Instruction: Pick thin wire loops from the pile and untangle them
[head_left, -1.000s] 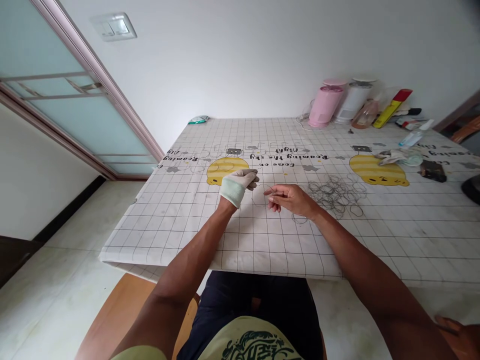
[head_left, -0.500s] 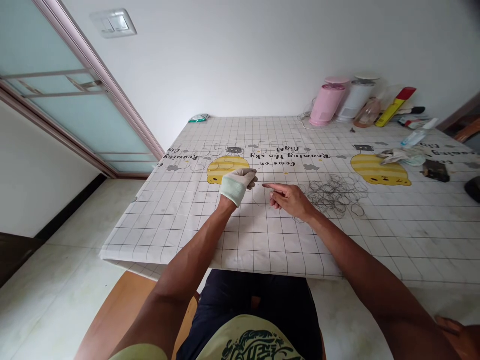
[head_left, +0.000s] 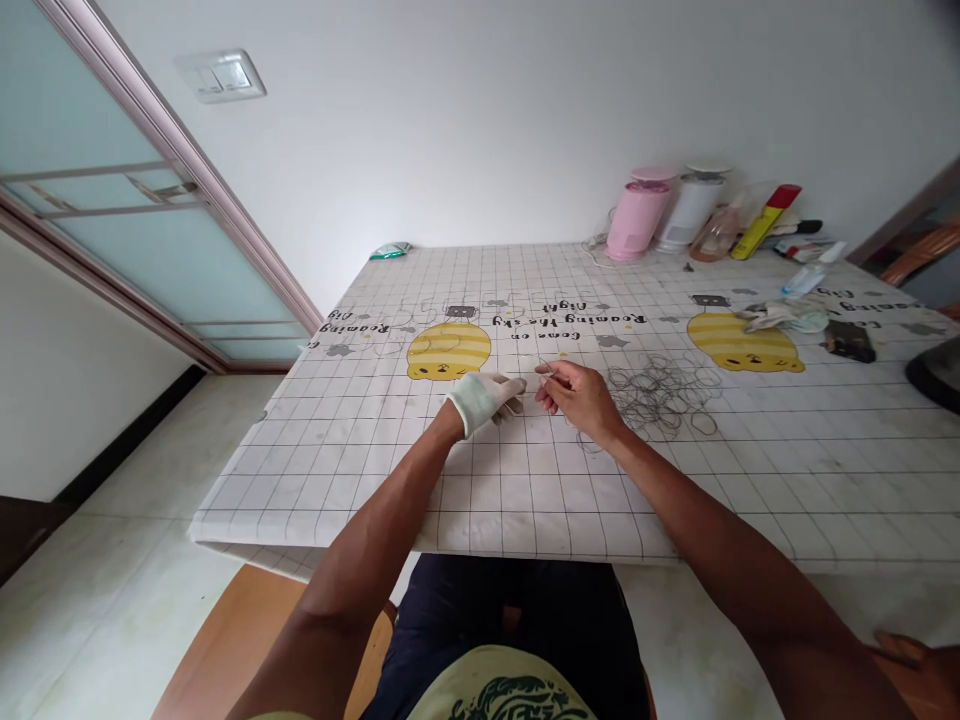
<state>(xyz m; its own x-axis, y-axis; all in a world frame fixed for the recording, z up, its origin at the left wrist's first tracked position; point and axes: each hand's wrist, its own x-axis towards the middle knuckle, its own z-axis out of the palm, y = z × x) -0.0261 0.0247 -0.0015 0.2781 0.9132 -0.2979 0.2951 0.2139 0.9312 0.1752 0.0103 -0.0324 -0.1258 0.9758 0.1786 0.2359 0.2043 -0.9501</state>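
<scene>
My left hand (head_left: 489, 397), in a white knitted glove, is closed above the checked tablecloth (head_left: 510, 490), its fingertips pressed together; what it holds is too small to make out. Just to its right, my right hand (head_left: 574, 393) is bare, with thumb and index finger pinched on something thin that I cannot make out. The two hands are a short gap apart. A loose tangle of thin grey wire rings (head_left: 664, 393) lies on the cloth right beside my right hand.
Along the wall at the back right stand a pink device (head_left: 637, 215), a white device (head_left: 688, 210) and a yellow can with red cap (head_left: 765, 222). A crumpled glove (head_left: 784, 313) and a dark object (head_left: 850, 341) lie right. A green packet (head_left: 391, 251) is back left.
My left hand has turned downward and moved slightly toward the table's front. The index finger of my right hand, earlier stretched out, is now bent against the thumb. The view has shifted a little.
</scene>
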